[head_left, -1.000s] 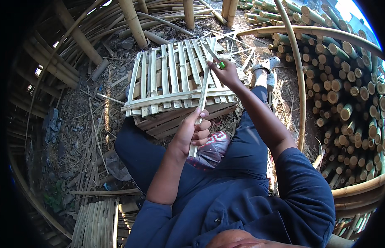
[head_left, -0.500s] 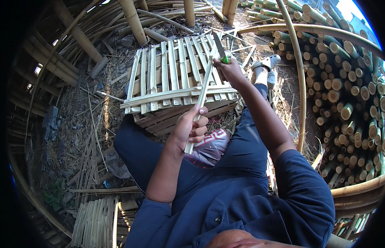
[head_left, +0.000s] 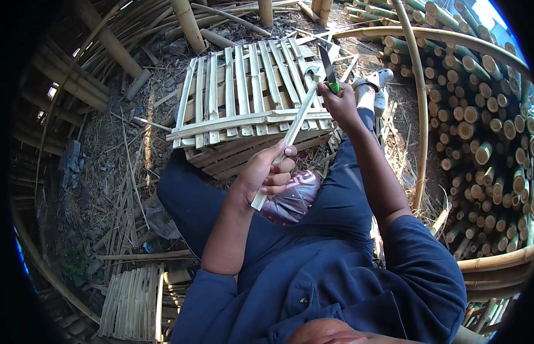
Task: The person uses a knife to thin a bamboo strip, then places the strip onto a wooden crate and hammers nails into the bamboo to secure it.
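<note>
Since the earlier frames the right hand (head_left: 338,103) has been pushed further out along the pale split bamboo strip (head_left: 290,135), and the dark-bladed knife with the green handle (head_left: 327,67) now sits at the strip's far tip instead of lower down. The left hand (head_left: 267,172) has been kept at nearly the same spot over the lap.

Strip position: held in the air above the slatted bamboo crate (head_left: 244,109), with its long axis running from lower left near the body to upper right, away from the person. The near end sticks out just below the left-hand fingers (head_left: 278,175); the far end is touching the blade, where a thin curl of shaving seems to be lifted, though this is too small to confirm.

Grip state: left fingers are wrapped tight around the strip's lower part, thumb laid along it. Right fingers are closed around the knife handle, blade pointing up and away.

Key relation: the cutting edge is met at the strip's outer end, well apart from the left hand, and the blade faces away from those fingers. The left hand is nearer the body; the right arm is stretched almost full length.

Stacked round bamboo poles (head_left: 490,126) are seen to the right, loose slats (head_left: 129,298) lower left.
</note>
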`<state>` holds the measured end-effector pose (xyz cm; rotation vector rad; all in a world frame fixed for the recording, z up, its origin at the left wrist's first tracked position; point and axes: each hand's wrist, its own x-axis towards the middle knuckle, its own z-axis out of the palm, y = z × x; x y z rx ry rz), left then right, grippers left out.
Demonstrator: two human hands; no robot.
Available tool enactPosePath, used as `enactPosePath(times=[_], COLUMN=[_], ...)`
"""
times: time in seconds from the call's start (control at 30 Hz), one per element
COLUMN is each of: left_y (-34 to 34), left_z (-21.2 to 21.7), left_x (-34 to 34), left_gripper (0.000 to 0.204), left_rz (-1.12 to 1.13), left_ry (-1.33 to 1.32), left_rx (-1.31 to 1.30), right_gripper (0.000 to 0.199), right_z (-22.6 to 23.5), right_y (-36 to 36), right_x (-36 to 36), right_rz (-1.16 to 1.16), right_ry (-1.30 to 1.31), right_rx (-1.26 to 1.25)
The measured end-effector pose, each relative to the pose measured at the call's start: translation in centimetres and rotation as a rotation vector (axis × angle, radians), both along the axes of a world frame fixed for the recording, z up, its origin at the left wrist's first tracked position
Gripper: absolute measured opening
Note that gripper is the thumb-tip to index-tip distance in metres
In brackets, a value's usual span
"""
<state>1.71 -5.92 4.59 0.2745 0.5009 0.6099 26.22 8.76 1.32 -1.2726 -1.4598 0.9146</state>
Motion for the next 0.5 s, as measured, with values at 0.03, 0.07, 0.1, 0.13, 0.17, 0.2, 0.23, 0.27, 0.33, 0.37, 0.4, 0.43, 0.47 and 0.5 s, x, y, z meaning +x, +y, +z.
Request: enactPosePath(times=[0.03,0.07,0.1,0.13,0.17,0.2,0.23,0.27,0.33,0.37,0.4,0.43,0.47,0.5], left_y=[-0.1,-0.1,-0.1,-0.1,-0.2,-0.2,-0.4,-0.5,-0.7,-0.7,-0.7,-0.8,-0.7,-0.7], left_z=[0.0,0.0,0.1,0.0,-0.3,-0.4,-0.5,-0.2,0.4,0.8,1.1,1.0,0.8,0.8], left_x=[0.1,0.2,0.4,0.5,0.5,0.6,0.7,1.0,1.4,1.6,1.7,1.7,1.8,1.8], left_gripper=[0.028,0.028,0.028,0.029,0.030,0.030,0.031,0.032,0.033,0.033,0.033,0.033,0.033,0.033], left_rz=[-0.008,-0.015,-0.022,-0.029,-0.033,-0.037,-0.031,-0.027,-0.040,-0.062,-0.083,-0.088,-0.091,-0.094], left_ry=[0.004,0.010,0.015,0.044,0.073,0.102,0.154,0.205,0.278,0.300,0.321,0.316,0.308,0.300], left_rx=[0.005,0.011,0.016,0.051,0.085,0.118,0.142,0.168,0.215,0.236,0.256,0.248,0.244,0.241], right_gripper=[0.026,0.026,0.025,0.025,0.025,0.025,0.025,0.026,0.027,0.028,0.027,0.026,0.024,0.023], right_z=[-0.3,-0.4,-1.1,-1.6,-1.7,-1.8,-1.9,-1.7,-1.4,-0.9,-0.4,-0.5,-0.3,-0.2], right_y=[-0.3,-0.4,-0.4,-0.6,-1.1,-1.7,-2.3,-2.4,-2.7,-2.5,-2.2,-1.7,-1.3,-1.1], right_x=[0.3,0.5,0.7,1.0,0.9,0.8,0.9,1.3,2.6,3.3,3.9,4.4,4.6,4.6], right_rz=[-0.009,-0.017,-0.026,-0.035,-0.040,-0.046,-0.083,-0.119,-0.190,-0.245,-0.290,-0.288,-0.286,-0.245], right_ry=[-0.035,-0.068,-0.119,-0.157,-0.194,-0.231,-0.259,-0.263,-0.271,-0.286,-0.357,-0.429,-0.505,-0.525], right_rx=[0.035,0.070,0.141,0.202,0.261,0.320,0.342,0.335,0.320,0.326,0.374,0.385,0.400,0.486])
